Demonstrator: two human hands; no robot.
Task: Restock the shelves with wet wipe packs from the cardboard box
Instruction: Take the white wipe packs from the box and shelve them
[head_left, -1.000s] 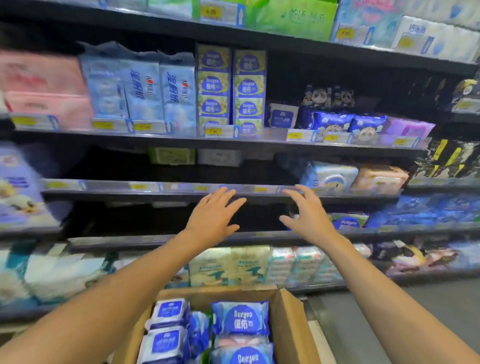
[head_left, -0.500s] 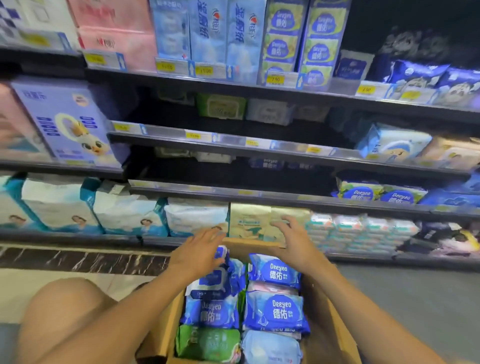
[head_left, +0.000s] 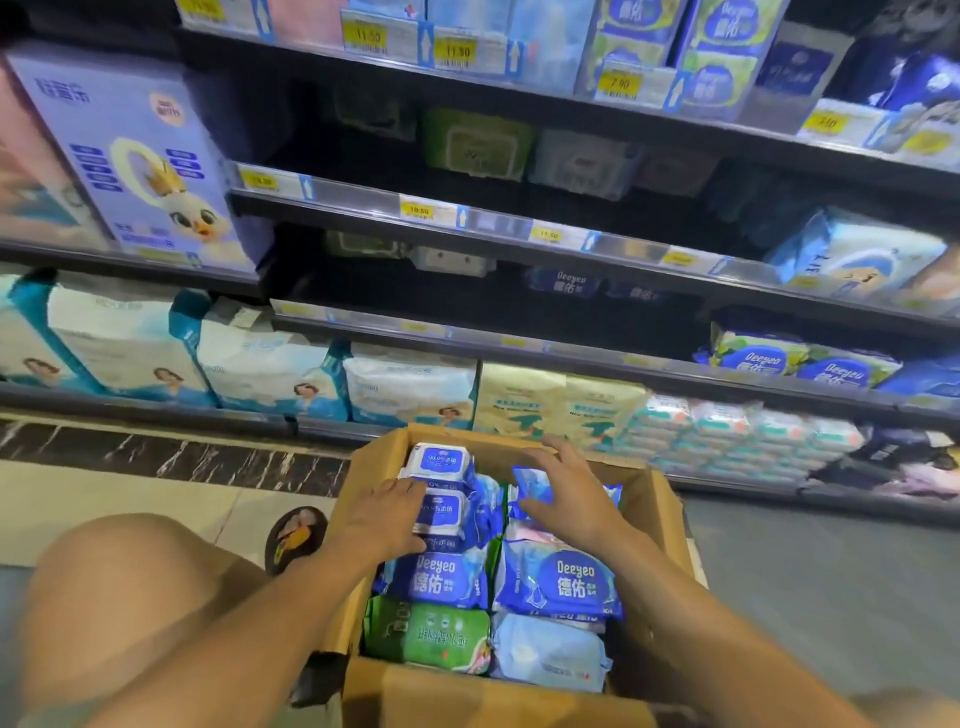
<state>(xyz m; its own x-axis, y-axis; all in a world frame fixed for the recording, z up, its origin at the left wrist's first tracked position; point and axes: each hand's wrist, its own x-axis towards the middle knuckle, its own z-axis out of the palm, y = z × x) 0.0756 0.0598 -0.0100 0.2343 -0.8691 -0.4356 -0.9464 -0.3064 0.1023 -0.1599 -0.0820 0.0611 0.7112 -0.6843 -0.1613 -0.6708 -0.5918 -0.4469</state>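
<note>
Pick-up step. In the cardboard box (head_left: 660, 499), far-left corner, my left hand (head_left: 382, 519) pinches a white-topped wipe pack (head_left: 441, 514). My right hand (head_left: 571, 501) is spread loose over a blue pack (head_left: 524, 480) alongside. Next I judge: firm grip, lift clear, carry to the shelf (head_left: 519, 358) beyond the box.

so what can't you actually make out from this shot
All in the head view:
- Lower layers in the cardboard box: covered by the top packs.
- Label of the blue pack under the right hand: the hand covers it.
- Whether the left hand grips or only touches the white-lidded pack: motion blur.
- Packs deep on the middle shelf: shadow and blur.
- Top-row packs: cut by the upper edge.
</note>
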